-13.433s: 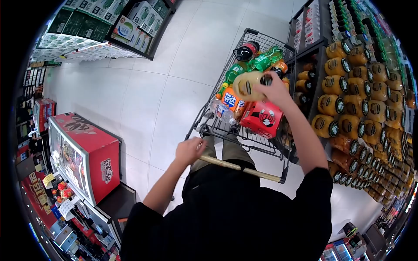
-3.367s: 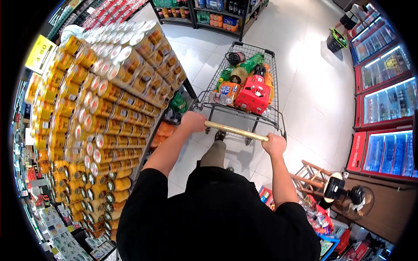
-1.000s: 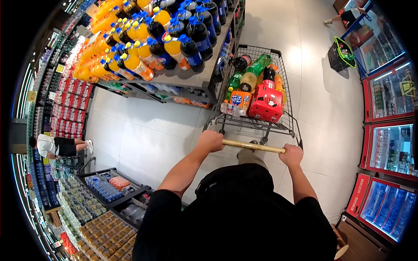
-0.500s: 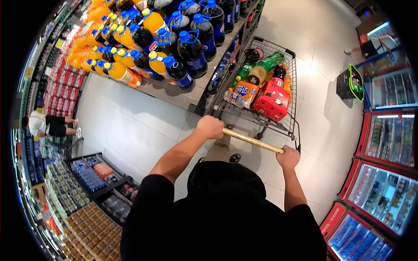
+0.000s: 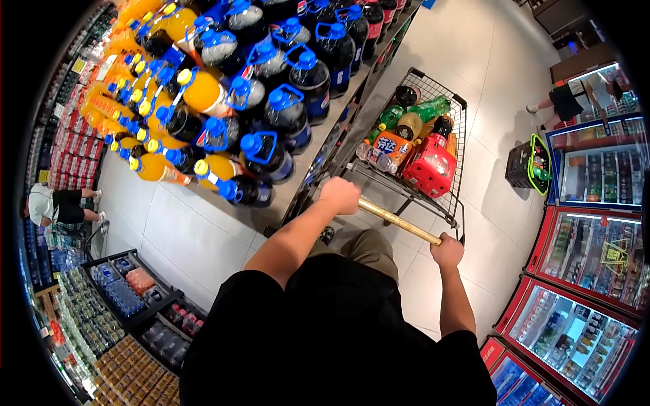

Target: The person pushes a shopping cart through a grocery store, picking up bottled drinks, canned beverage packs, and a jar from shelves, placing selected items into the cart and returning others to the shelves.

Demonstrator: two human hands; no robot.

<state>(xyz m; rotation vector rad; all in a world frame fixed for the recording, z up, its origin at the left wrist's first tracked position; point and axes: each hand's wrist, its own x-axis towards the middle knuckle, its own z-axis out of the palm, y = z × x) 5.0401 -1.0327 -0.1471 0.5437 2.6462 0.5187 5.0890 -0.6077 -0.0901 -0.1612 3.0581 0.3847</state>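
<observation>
My left hand [image 5: 340, 196] is wrapped round the left end of the gold-coloured handle [image 5: 399, 221] of a wire shopping cart [image 5: 462, 135]. Round the handle's right end my right hand [image 5: 447, 251] is closed. In the cart's basket lie a red box [image 5: 430, 166] nearest the handle on the right, an orange pack with white lettering [image 5: 391, 147] to its left, and a green bottle [image 5: 431, 107] farther forward. A jar with pale yellow contents [image 5: 409, 126] rests between them, beside a dark-capped bottle [image 5: 443, 126].
Large cola and orange-drink bottles [image 5: 271, 155] crowd a display table close on the left. Glass-door fridges [image 5: 582, 325] line the right side. A black basket with a green rim [image 5: 530, 166] stands on the floor near a person [image 5: 569, 101]. Another person [image 5: 64, 205] is far left.
Since the earliest frame, the pale jar has gone from my right hand into the cart, and that hand has taken the handle. Lately the bottle display has come closer on the left.
</observation>
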